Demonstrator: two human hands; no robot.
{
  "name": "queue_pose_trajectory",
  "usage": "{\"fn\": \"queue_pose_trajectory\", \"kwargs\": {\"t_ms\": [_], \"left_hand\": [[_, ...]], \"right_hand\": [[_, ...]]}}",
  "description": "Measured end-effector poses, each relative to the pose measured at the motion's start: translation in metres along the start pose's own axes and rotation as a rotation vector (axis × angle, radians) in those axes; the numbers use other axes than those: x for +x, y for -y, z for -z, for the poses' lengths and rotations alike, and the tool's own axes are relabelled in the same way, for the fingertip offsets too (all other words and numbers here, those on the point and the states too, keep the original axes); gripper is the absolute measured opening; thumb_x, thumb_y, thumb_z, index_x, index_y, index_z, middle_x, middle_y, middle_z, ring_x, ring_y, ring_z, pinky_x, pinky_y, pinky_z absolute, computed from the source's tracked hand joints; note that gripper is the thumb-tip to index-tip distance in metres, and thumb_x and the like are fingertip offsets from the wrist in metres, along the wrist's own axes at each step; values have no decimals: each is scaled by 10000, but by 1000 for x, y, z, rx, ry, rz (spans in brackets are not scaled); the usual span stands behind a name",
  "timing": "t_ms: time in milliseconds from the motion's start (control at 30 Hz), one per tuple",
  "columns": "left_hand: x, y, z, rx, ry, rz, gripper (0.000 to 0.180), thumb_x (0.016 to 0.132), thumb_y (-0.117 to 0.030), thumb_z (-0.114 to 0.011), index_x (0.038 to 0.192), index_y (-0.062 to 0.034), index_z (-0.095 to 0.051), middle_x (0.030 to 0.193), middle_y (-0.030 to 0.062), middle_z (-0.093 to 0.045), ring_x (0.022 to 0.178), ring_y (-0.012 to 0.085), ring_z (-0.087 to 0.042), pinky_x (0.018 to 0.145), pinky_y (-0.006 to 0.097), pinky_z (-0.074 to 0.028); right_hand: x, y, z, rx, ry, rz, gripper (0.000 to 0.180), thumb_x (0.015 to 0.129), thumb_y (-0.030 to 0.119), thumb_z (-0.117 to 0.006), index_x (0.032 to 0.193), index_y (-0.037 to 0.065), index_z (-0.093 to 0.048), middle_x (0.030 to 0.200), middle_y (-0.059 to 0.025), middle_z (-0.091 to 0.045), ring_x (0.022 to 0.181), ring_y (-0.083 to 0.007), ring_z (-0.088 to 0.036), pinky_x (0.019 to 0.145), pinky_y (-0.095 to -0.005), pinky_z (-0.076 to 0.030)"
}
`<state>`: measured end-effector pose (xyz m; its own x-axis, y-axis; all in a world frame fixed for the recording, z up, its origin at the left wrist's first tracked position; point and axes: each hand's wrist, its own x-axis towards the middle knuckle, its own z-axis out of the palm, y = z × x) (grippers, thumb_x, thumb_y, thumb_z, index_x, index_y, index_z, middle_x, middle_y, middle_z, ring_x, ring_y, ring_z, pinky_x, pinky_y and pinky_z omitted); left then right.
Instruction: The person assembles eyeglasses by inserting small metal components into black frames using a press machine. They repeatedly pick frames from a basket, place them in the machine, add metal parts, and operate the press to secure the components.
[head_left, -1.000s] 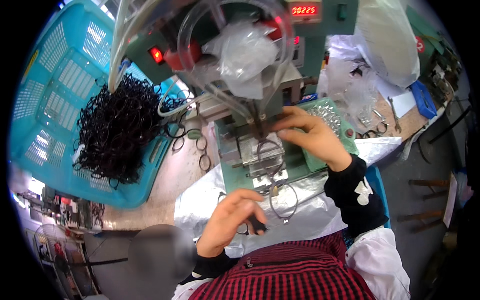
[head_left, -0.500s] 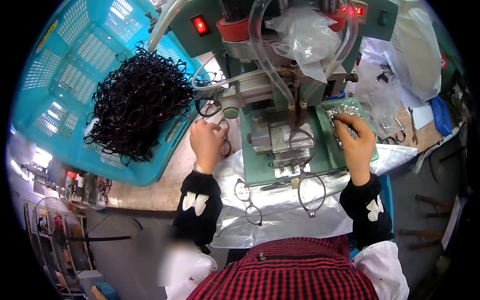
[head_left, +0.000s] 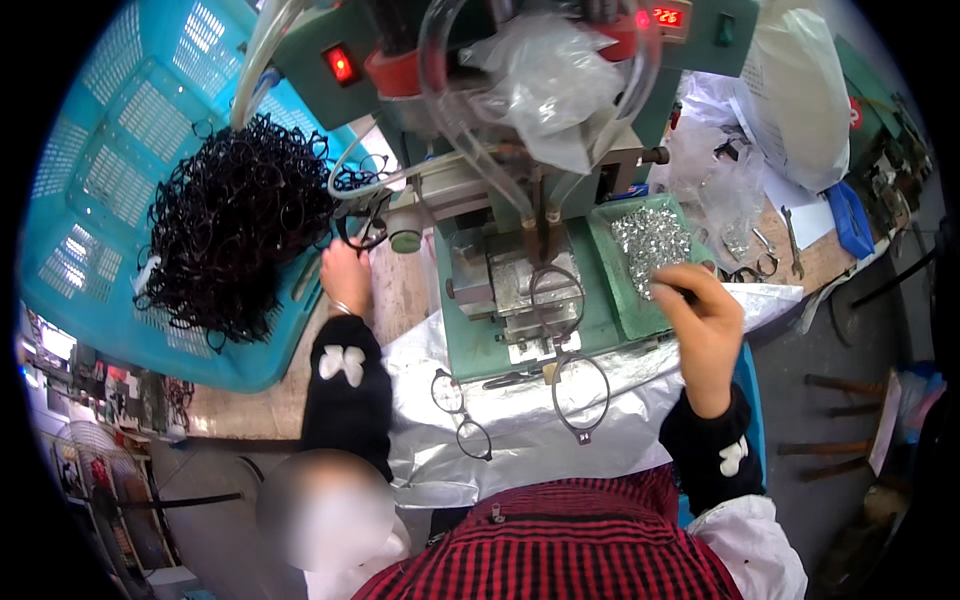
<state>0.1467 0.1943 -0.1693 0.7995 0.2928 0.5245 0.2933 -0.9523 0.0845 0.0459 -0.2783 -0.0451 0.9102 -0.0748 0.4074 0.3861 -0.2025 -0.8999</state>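
Beside the basket's near right edge, my left hand point(head_left: 347, 280) has its fingers closed at the lower rim of a black glasses frame point(head_left: 362, 232); the fingertips are partly hidden. My right hand point(head_left: 705, 325) hovers over the near right corner of a green tray point(head_left: 632, 318) heaped with small silvery metal parts point(head_left: 650, 245). Its thumb and fingers are pinched together, and anything between them is too small to make out. Between my hands, a dark glasses front point(head_left: 582, 395) rests at the machine's metal fixture point(head_left: 535, 275), one rim over the block and the other hanging toward me.
A blue basket point(head_left: 265, 365) holds a heap of black frames point(head_left: 235, 225) at left. The green machine point(head_left: 305, 75) stands ahead with clear hoses and a plastic bag point(head_left: 550, 85). Another glasses front point(head_left: 460, 415) lies on silver sheeting point(head_left: 520, 455). A wrench point(head_left: 793, 243) lies at right.
My left hand has moved left and away from me to the black frame by the basket. My right hand has drawn back from the metal parts toward the tray's near corner. The view has shifted.
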Motion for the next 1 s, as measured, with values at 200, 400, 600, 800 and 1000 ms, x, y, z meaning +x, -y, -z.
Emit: {"fn": "queue_pose_trajectory", "kwargs": {"t_ms": [200, 400, 600, 800, 1000], "left_hand": [[-41, 2, 31, -59, 31, -151, 173, 939, -205, -609, 941, -57, -698, 897, 193, -652, 833, 417, -612, 724, 516, -483], [-57, 2, 81, -602, -55, 265, 308, 1044, -306, -528, 1048, -51, -700, 855, 48, -646, 714, 207, -598, 649, 345, -486], [-53, -75, 170, -1693, -151, 281, 276, 1064, -195, -507, 1283, -32, -545, 1076, 89, -645, 887, 178, -635, 817, 314, -536], [-80, -132, 231, -1329, -400, -635, 267, 1058, -191, -442, 1218, 8, -522, 1175, 247, -610, 912, 325, -656, 860, 451, -570], [-73, -158, 262, -1171, -409, -542, 316, 1037, -287, -519, 1100, 23, -531, 915, 186, -657, 729, 237, -643, 620, 314, -557]], "right_hand": [[46, 13, -65, 161, 148, 46, 243, 802, 8, -703, 1043, -23, -687, 945, -85, -710, 897, -154, -652, 841, -288, -502], [29, 17, -86, 355, 43, -81, 421, 788, -9, -695, 1199, -21, -605, 888, -43, -654, 861, -97, -612, 808, -248, -479], [30, 41, -89, 580, 128, -229, 488, 800, -13, -696, 1268, -28, -559, 849, -25, -671, 851, -88, -622, 815, -237, -466], [17, 59, -91, 601, 140, -242, 483, 832, -23, -663, 1294, -38, -523, 1034, -98, -697, 1047, -147, -620, 921, -289, -463], [49, 8, -60, -288, 38, 322, 276, 771, 27, -685, 1047, 10, -678, 1119, -172, -675, 1117, -300, -625, 932, -391, -493]]}}
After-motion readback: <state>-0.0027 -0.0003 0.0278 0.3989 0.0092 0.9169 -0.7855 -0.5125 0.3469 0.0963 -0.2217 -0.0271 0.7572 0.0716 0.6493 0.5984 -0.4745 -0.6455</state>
